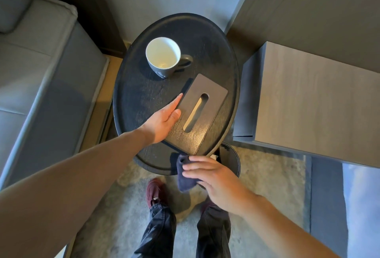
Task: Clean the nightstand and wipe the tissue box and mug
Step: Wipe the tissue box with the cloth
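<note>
A dark round nightstand (144, 97) carries a grey mug (164, 57) with a white inside at the back and a dark wooden tissue box (205, 126) with a slot at the front right. My left hand (164, 119) lies flat against the box's left side, thumb on its top, gripping it. My right hand (213, 177) presses a dark blue cloth (185, 177) against the near end of the box at the table's front rim.
A grey sofa (41, 72) stands to the left. A grey wooden cabinet (308, 103) is close on the right. A wall rises behind the table. Below lie a pale rug (267, 185) and my two legs and red shoes.
</note>
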